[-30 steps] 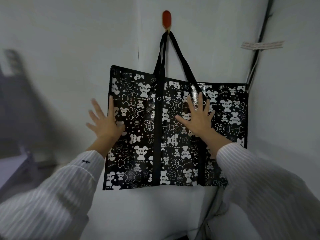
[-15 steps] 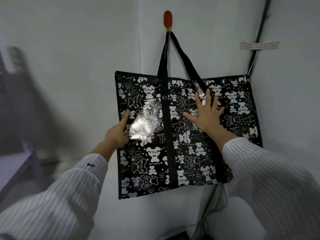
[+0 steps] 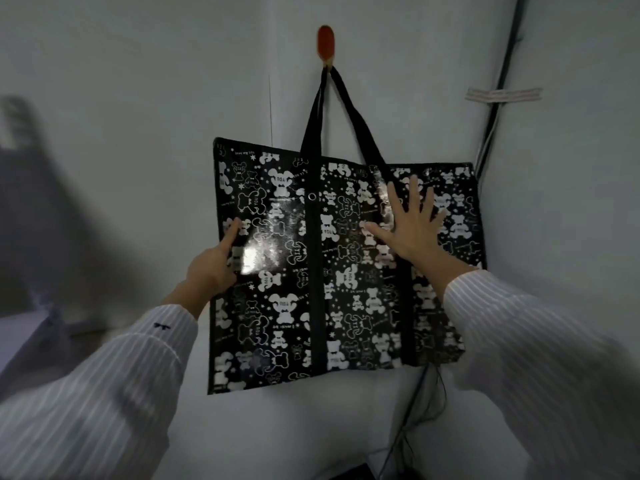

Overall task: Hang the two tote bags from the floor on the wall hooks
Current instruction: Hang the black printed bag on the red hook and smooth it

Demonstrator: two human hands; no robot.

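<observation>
Right hand (image 3: 412, 226), right of frame centre: flat and wide open, all fingers spread, palm pressed on the upper right of the front panel of the glossy black woven-plastic tote bag with white bear print (image 3: 284, 306). Nothing gripped.

Left hand (image 3: 213, 268), left of frame centre: index finger extended and laid on the front panel at the bag's left edge, remaining fingers folded. Impossible to tell whether the edge is pinched or only touched.

White pinstriped sleeves (image 3: 104, 386) at lower left and lower right of frame.

Tote bag, frame centre: flat against the pale grey wall (image 3: 138, 98), top edge tilted, left corner higher than right. Black webbing handles (image 3: 349, 112) drawn up to a point and looped over the small orange-red wall hook (image 3: 326, 41) at top centre. Bottom edge hanging free against the wall.

Surroundings: thin black cable (image 3: 498, 81) down the wall corner at upper right, held by a strip of pale tape (image 3: 502, 94); more dark wires (image 3: 415, 410) below the bag at lower centre. Blurred dark shape at far left, not identifiable.

Progress, as judged:
- Count the first bag as hung: handles on the hook, weight apparently carried there, not by the hands.
- Read the step in hand as smoothing or steadying the bag against the wall.
- Second tote bag: not in view. Second hook: not in view.
- Remaining: release the bag, confirm no slip off the hook, then fetch and hang the second bag. Roughly half complete.
</observation>
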